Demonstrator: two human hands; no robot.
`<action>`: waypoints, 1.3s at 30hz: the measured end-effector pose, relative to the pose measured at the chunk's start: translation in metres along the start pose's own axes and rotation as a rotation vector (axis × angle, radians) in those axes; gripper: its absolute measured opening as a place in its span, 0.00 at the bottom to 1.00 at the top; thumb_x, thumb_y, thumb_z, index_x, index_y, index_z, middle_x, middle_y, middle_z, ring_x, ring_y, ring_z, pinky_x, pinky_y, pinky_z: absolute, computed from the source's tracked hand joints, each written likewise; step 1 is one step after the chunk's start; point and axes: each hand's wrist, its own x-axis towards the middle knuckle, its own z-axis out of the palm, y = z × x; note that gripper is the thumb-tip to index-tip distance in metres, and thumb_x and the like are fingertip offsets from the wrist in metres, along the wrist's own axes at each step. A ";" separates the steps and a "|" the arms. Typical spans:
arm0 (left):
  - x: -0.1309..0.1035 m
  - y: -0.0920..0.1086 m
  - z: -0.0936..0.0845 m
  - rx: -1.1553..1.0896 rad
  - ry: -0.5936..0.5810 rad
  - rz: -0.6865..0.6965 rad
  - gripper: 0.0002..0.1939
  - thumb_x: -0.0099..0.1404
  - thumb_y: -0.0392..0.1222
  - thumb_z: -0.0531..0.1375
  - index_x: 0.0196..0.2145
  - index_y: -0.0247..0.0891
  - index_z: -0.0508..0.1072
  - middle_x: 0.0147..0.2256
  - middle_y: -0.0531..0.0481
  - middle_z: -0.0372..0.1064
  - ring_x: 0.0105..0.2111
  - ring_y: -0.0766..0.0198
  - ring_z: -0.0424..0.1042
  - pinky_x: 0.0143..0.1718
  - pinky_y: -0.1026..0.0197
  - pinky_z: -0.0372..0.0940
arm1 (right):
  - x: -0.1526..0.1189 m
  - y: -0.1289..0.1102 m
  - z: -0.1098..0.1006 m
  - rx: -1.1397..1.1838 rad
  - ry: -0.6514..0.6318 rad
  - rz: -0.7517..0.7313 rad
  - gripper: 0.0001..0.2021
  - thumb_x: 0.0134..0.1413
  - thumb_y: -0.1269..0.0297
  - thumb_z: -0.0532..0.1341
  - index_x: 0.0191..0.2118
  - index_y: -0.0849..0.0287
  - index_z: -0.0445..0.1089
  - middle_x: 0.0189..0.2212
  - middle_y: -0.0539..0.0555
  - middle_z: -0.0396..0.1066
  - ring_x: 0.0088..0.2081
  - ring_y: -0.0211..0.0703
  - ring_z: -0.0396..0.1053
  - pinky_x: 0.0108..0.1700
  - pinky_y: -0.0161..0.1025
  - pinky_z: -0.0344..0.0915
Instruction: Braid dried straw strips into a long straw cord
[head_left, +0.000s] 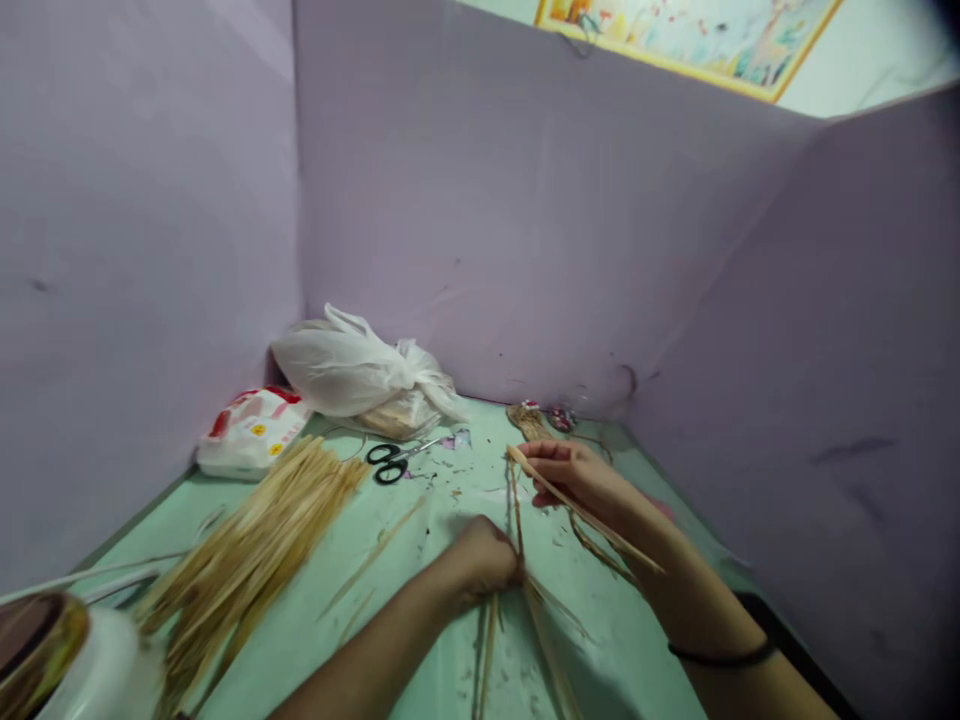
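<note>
My left hand (pixel 487 560) is closed low over the table, gripping several pale straw strips (pixel 541 640) whose loose ends fan out toward me. From it a thin twisted strand (pixel 517 505) runs up to my right hand (pixel 566 470). The right fingers are pinched on a flat straw strip (pixel 585 515), which hangs back along the wrist. Under the right forearm lies a darker braided length (pixel 596 550) of straw. A dark band (pixel 724 657) circles the right wrist.
A bundle of straw strips (pixel 255 560) lies to the left, near black-handled scissors (pixel 390 465). Behind are a tied white plastic bag (pixel 345 365) and a red-white packet (pixel 251 435). A white round container (pixel 97 670) stands front left. Purple panels (pixel 525 220) enclose the table.
</note>
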 end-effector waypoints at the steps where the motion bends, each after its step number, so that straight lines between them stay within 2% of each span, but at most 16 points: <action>1: -0.003 0.003 -0.003 0.029 0.008 -0.049 0.04 0.38 0.33 0.58 0.15 0.34 0.64 0.09 0.58 0.50 0.12 0.73 0.50 0.14 0.68 0.42 | -0.007 0.010 -0.009 -0.069 0.021 -0.022 0.10 0.34 0.67 0.62 0.29 0.62 0.68 0.19 0.46 0.61 0.18 0.29 0.57 0.23 0.32 0.62; 4: -0.007 0.010 -0.011 0.081 -0.069 -0.140 0.03 0.41 0.36 0.57 0.16 0.35 0.64 0.09 0.59 0.50 0.09 0.76 0.42 0.11 0.69 0.36 | -0.021 0.048 -0.025 -0.242 0.076 -0.042 0.09 0.35 0.62 0.62 0.23 0.63 0.67 0.14 0.45 0.57 0.16 0.30 0.54 0.20 0.31 0.57; 7: -0.009 0.013 -0.013 0.092 -0.108 -0.125 0.05 0.42 0.39 0.56 0.15 0.35 0.62 0.09 0.60 0.50 0.08 0.77 0.41 0.11 0.69 0.35 | -0.026 0.081 -0.025 -0.386 0.109 -0.045 0.08 0.37 0.63 0.60 0.19 0.63 0.66 0.11 0.45 0.56 0.15 0.30 0.52 0.18 0.30 0.49; 9: -0.009 0.014 -0.010 0.109 -0.094 -0.100 0.08 0.42 0.39 0.56 0.13 0.35 0.59 0.08 0.60 0.48 0.08 0.77 0.40 0.10 0.69 0.35 | -0.028 0.091 -0.023 -0.471 0.102 -0.051 0.06 0.38 0.66 0.58 0.19 0.63 0.68 0.11 0.47 0.59 0.15 0.31 0.53 0.18 0.30 0.48; 15: -0.007 0.015 -0.004 0.146 -0.093 -0.121 0.12 0.44 0.43 0.57 0.12 0.36 0.58 0.08 0.60 0.47 0.08 0.78 0.40 0.11 0.68 0.33 | -0.035 0.092 -0.026 -0.550 0.068 -0.060 0.09 0.37 0.70 0.55 0.24 0.61 0.73 0.13 0.48 0.63 0.17 0.33 0.56 0.21 0.30 0.51; 20: -0.005 0.012 -0.004 0.170 -0.117 -0.126 0.16 0.45 0.47 0.57 0.12 0.36 0.57 0.08 0.61 0.46 0.08 0.78 0.39 0.12 0.67 0.33 | -0.037 0.091 -0.022 -0.595 0.096 -0.052 0.11 0.38 0.70 0.54 0.25 0.62 0.75 0.15 0.49 0.64 0.19 0.33 0.56 0.22 0.30 0.50; 24: -0.005 0.013 -0.003 0.140 -0.111 -0.144 0.14 0.44 0.46 0.58 0.13 0.36 0.57 0.09 0.61 0.46 0.09 0.79 0.39 0.13 0.67 0.33 | -0.037 0.092 -0.016 -0.587 0.032 -0.077 0.12 0.41 0.68 0.54 0.27 0.62 0.74 0.14 0.49 0.63 0.18 0.32 0.54 0.21 0.29 0.48; 28: -0.005 0.015 -0.002 0.152 -0.101 -0.123 0.15 0.43 0.45 0.58 0.11 0.35 0.56 0.08 0.60 0.46 0.09 0.78 0.40 0.13 0.67 0.33 | -0.035 0.095 -0.015 -0.582 0.041 -0.116 0.12 0.43 0.69 0.53 0.27 0.64 0.73 0.15 0.49 0.64 0.20 0.32 0.56 0.22 0.29 0.49; 39: -0.004 0.014 0.000 0.119 -0.076 -0.136 0.11 0.43 0.42 0.57 0.12 0.35 0.61 0.07 0.60 0.47 0.09 0.77 0.41 0.13 0.66 0.33 | -0.040 0.091 -0.011 -0.549 -0.054 -0.058 0.12 0.43 0.67 0.52 0.26 0.64 0.72 0.15 0.47 0.57 0.20 0.31 0.51 0.21 0.29 0.47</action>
